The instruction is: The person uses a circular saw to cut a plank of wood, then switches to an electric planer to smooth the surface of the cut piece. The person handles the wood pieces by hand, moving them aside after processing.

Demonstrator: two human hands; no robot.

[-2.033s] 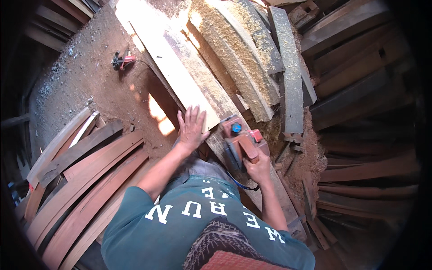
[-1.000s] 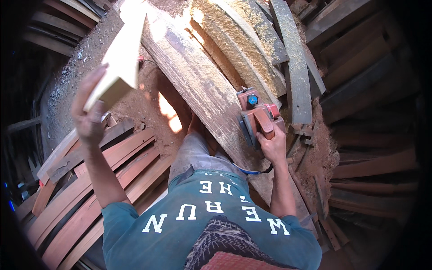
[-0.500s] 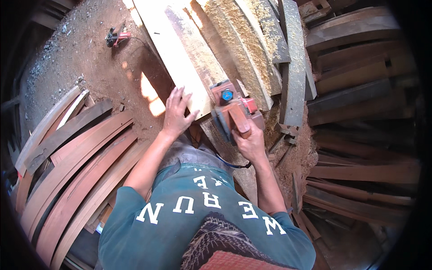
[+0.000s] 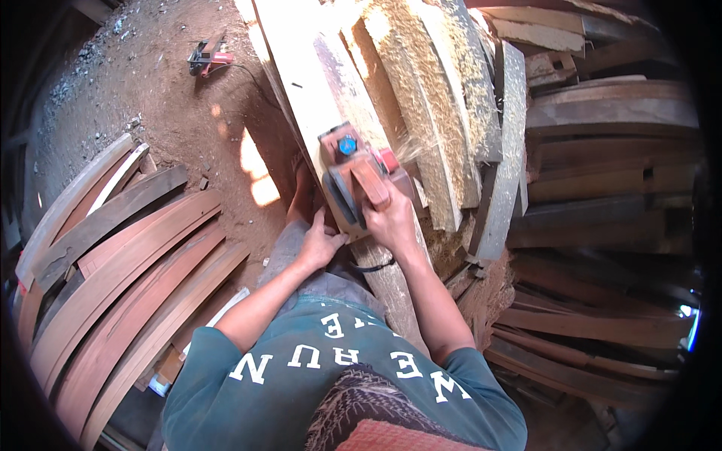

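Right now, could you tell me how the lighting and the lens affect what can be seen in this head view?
In the head view, hard sunlight bleaches the far end of the plank and a patch of dirt floor; the rim falls to black, and the stacked boards at right sit in deep shade; the fisheye bends straight edges outward; flying chips blur beside the electric planer under the right hand.

I'm getting hard sunlight from above, glare bleaching the pale plank [image 4: 289,52] and a bright patch on the dirt floor [image 4: 256,169]. Curved boards [image 4: 128,255] bow (fisheye), corners vignette black, right-hand stacks sit in deep shadow.
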